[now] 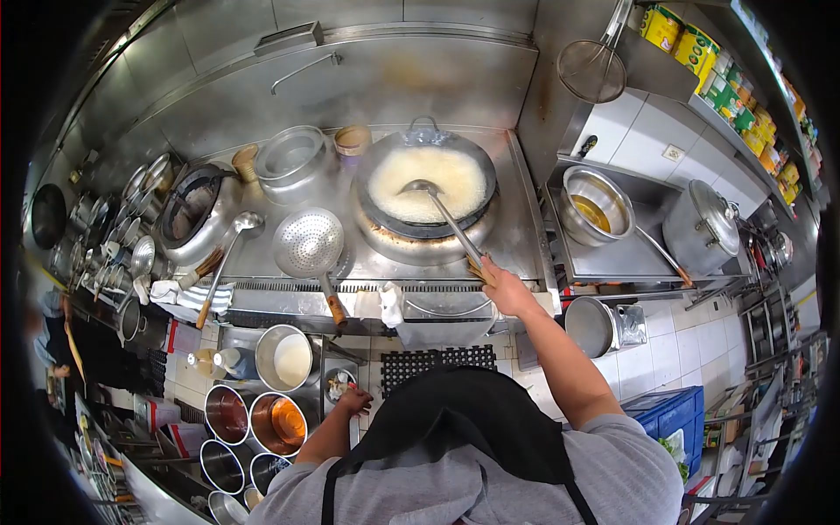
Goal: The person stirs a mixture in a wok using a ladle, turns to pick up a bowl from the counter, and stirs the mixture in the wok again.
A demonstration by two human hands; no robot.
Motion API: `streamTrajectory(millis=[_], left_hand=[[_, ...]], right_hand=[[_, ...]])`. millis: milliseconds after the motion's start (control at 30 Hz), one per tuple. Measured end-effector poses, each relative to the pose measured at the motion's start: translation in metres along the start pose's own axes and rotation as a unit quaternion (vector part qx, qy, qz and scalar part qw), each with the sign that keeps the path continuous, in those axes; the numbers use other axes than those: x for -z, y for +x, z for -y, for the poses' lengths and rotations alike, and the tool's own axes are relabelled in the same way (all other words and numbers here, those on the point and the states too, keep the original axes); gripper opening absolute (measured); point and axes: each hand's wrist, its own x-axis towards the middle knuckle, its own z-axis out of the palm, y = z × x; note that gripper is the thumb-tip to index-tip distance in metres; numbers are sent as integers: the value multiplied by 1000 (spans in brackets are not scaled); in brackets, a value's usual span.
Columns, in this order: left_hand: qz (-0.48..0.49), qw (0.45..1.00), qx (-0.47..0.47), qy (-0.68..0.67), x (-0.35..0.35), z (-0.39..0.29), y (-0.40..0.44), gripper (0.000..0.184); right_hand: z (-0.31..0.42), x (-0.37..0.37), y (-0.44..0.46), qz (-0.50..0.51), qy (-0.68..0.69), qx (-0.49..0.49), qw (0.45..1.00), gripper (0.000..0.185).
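Gripping the wooden end of a ladle, the right hand has its fingers wrapped round the handle. The ladle's bowl dips into pale, frothy liquid in a wok on the steel surface. The left hand hangs beside a small container; whether its fingers pinch anything, I cannot tell.

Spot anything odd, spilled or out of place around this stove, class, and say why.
The burner ring under the wok is stained brown, possibly scorched, unlike the plainer stove top around it. A crumpled white wad, cloth or paper, sits at the stove top's front edge, perhaps misplaced so near the cooking.
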Motion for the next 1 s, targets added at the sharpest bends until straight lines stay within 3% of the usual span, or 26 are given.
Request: streamTrajectory(millis=[167,300,533,633,700,733,767,833,933,1000], left_hand=[[20,999,-36,25,-8,7,11,28],[47,999,-9,16,-12,-13,6,26],[7,994,90,-56,-18,-39,0,23],[9,995,80,-60,-16,-30,6,23],[27,999,-33,-3,-14,0,20,23],[28,999,-41,0,-14,6,20,23],[30,998,-50,3,-15,11,21,23],[19,999,28,-42,-15,-1,8,23],[-22,993,108,-42,-14,-34,-26,23],[-24,993,107,-32,-13,-28,-29,24]], right_hand=[[-1,13,-24,-7,-5,24,1000,63],[-5,23,-44,10,-19,15,1000,64],[-16,56,-71,17,-45,3,999,66],[-23,78,-75,6,-78,11,997,64],[-18,96,-78,11,-103,-14,995,64],[-25,99,-76,-26,-115,39,992,63],[-28,102,-75,-19,-137,11,990,63],[-15,113,-74,-4,-181,-41,983,62],[-19,105,-61,-17,-218,-45,975,63],[-23,94,-51,-14,-234,-64,970,64]])
